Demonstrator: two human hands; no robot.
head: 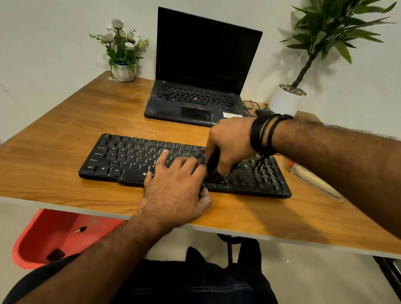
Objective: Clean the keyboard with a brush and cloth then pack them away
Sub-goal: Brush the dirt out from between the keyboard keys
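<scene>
A black keyboard [124, 158] lies across the middle of the wooden table [43, 180]. My left hand [175, 189] rests flat on its lower middle keys, fingers spread, thumb at the front edge. My right hand [230, 145] grips a dark brush [213, 164] and holds it upright, its bristle end down on the keys right of centre. Most of the brush is hidden inside my fist. A clear case with something pale inside [315, 180] lies on the table to the right of the keyboard. I see no cloth.
An open black laptop [202, 77] stands behind the keyboard. A white pot of flowers [122, 69] sits at the back left, a tall potted plant [289, 99] at the back right with cables beside it. A red bin [44, 239] stands under the table.
</scene>
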